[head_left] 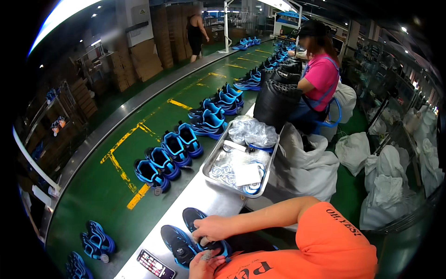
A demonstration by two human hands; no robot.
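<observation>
A pair of black and blue sports shoes lies on the white bench edge in front of me. My right hand (213,229) is closed on the farther shoe (193,215), its fingers bent over the upper near the opening. Close by, my left hand (205,266) has its fingers curled at the same shoe's collar; a small detail between the two hands cannot be made out. Pale coverings show on some fingertips. The nearer shoe (179,244) rests beside it, toe pointing away to the left. Next to the shoes lies a phone (155,265) with a lit screen.
A metal tray (209,182) holds plastic bags and small round parts. Shoes (174,148) stand in rows along the green conveyor belt (116,195). Beyond the tray are black stacked pieces (274,104), a co-worker in pink (323,76) and white sacks (302,162). Another person (195,35) stands farther off.
</observation>
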